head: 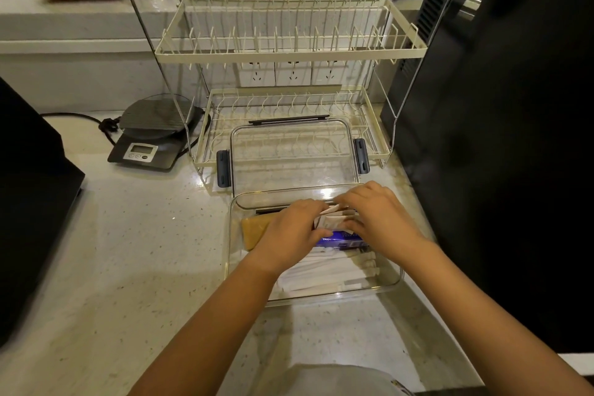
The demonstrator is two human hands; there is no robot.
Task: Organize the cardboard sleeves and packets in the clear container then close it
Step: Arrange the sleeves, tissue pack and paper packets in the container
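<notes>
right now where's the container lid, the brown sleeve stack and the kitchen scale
container lid (291, 154): head view, middle of the clear panel, leaning on the lower rack.
brown sleeve stack (254, 230): head view, bare top face left of the left hand.
kitchen scale (151, 135): head view, front edge of the dark weighing plate.

No text is proving readable anywhere. White print is showing on the blue packet (342, 239) but is blurring out. The kitchen scale (146, 145) display is showing blank.

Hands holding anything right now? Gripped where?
Both the left hand and right hand pinch a small bunch of white packets by their side edges, inside the clear container.
</notes>
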